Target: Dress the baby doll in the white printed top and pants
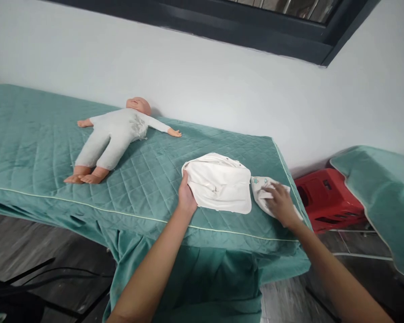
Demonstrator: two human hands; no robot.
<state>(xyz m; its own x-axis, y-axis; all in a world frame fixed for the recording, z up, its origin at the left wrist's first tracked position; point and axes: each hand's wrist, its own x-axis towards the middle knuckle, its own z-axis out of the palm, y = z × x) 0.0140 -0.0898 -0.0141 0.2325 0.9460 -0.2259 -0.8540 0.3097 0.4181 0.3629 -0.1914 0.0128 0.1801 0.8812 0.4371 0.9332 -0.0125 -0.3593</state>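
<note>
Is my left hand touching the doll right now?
No, your left hand is at the edge of the larger white cloth, and the doll lies apart, farther left.

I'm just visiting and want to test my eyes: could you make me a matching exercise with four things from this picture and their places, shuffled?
1. doll
2. left hand
3. right hand
4. red object

A. on the small white cloth
B. past the green cover's right end
C. lying on its back
D. at the large white cloth's left edge

Pairs: 1-C, 2-D, 3-A, 4-B
</note>
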